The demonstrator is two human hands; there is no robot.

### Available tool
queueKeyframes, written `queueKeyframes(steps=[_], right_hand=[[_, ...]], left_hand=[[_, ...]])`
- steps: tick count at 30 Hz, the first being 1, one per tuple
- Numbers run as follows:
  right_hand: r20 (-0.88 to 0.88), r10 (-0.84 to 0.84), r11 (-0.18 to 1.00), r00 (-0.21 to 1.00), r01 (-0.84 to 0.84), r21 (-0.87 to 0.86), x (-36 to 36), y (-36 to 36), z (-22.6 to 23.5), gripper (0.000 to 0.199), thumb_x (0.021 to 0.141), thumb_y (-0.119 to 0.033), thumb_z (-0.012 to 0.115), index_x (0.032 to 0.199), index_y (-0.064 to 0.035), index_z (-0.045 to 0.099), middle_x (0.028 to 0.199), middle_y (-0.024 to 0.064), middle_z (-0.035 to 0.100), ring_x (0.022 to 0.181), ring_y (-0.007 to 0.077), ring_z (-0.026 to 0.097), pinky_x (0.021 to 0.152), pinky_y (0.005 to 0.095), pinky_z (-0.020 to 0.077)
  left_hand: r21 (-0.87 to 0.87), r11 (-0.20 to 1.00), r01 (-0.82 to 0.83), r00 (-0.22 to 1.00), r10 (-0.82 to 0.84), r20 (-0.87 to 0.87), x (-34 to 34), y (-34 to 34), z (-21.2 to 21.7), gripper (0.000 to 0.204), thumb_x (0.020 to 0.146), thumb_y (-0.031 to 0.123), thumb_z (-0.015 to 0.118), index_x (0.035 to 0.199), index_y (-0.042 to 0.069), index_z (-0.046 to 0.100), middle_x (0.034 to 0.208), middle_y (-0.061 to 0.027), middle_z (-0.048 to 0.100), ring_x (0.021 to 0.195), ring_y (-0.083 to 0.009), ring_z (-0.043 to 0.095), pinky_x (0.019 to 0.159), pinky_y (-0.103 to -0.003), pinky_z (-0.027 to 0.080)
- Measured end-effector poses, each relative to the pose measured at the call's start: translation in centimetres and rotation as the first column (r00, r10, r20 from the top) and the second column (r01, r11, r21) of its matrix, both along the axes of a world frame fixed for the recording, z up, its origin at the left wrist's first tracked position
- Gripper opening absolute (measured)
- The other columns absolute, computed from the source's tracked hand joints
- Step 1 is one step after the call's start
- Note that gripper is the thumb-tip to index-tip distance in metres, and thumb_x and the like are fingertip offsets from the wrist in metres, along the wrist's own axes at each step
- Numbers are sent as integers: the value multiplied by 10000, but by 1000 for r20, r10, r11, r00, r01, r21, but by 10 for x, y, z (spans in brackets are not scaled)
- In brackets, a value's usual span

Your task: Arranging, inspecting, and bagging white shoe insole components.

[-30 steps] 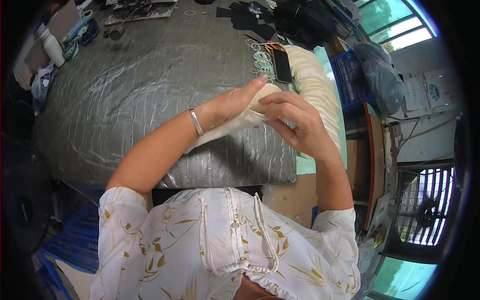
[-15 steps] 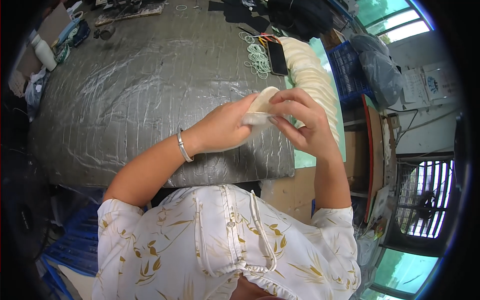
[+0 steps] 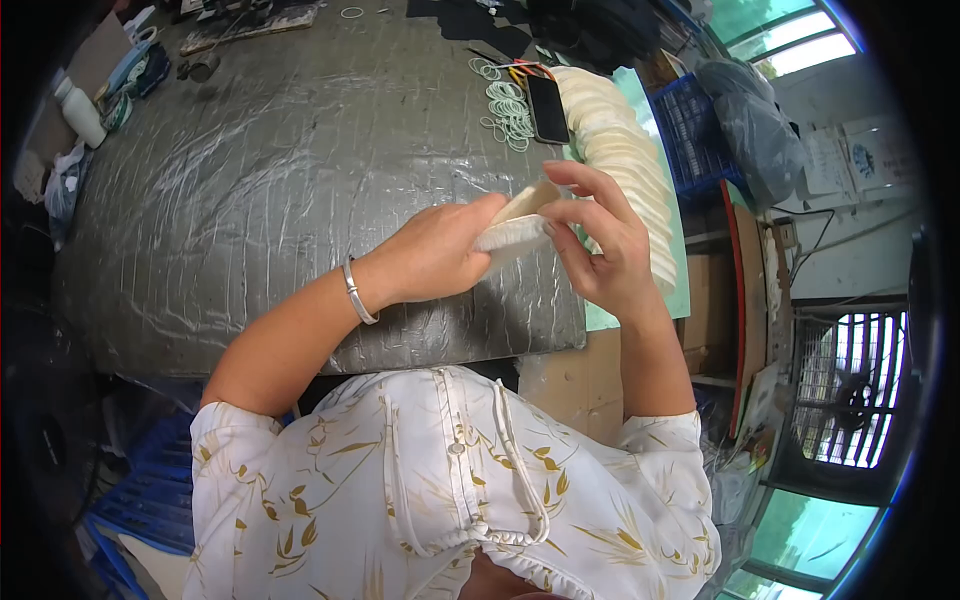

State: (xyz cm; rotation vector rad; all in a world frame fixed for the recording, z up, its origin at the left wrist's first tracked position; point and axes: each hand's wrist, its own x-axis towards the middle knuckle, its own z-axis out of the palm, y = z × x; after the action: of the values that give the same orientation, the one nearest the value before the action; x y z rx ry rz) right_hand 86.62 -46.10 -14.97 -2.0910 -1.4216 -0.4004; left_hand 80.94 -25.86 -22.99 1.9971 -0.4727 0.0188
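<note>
A cream, curved soft pad (image 3: 512,236) is between my hands, raised over the near right part of the table. My left hand (image 3: 440,252) is closed around its left end, with the silver bangle at that wrist. The pad stands bent, with a gap between its back layer and its pale front edge. At its right end my right hand (image 3: 612,245) pinches the edge between thumb and a fingertip, while another finger is lifted. Beyond the right hand a long row of overlapping cream pads (image 3: 610,125) lies on a light green sheet (image 3: 603,318).
Plastic film covers the dark table (image 3: 240,200). Near the pad row lie a black phone (image 3: 547,110), pale green elastic bands (image 3: 509,112) and red-handled pliers (image 3: 530,70). A blue crate (image 3: 690,130) stands at right, a white bottle (image 3: 80,112) at far left.
The pad's back layer, which stood up higher, now sits lower and narrower. My right fingers have spread, one lifting away. The whole view has shifted slightly.
</note>
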Motion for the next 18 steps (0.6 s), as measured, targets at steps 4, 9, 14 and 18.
queueKeyframes(steps=[4,9,14,18], right_hand=[[-64,-21,1000,998,22,7,-1,-1,3,166,783,77,693,923,11,635,1146,169,664,1010,326,665,833,374,544],[-77,-28,999,997,32,42,-1,-1,-3,171,777,72,705,920,1,642,1043,141,684,928,295,676,768,352,550],[-92,-34,998,995,38,47,-2,-1,-9,173,764,60,725,901,-16,651,989,119,684,862,272,675,709,342,551],[-87,-62,997,994,66,43,-7,-3,-7,164,767,38,736,898,-18,655,978,119,681,832,265,670,697,341,552]], left_hand=[[16,1000,23,999,-24,26,1,-2,2,322,795,56,586,1104,33,500,904,-237,658,866,-443,643,744,-532,490],[39,999,28,998,-30,61,-2,-5,2,332,794,62,568,1122,46,516,926,-227,661,883,-440,637,757,-535,485],[45,999,14,995,-18,94,-6,-4,-1,393,804,96,592,1194,60,561,956,-188,670,911,-406,643,813,-486,502],[-195,981,11,987,20,157,-8,-10,5,363,842,126,628,1196,46,627,982,-177,690,900,-364,671,823,-421,524]])
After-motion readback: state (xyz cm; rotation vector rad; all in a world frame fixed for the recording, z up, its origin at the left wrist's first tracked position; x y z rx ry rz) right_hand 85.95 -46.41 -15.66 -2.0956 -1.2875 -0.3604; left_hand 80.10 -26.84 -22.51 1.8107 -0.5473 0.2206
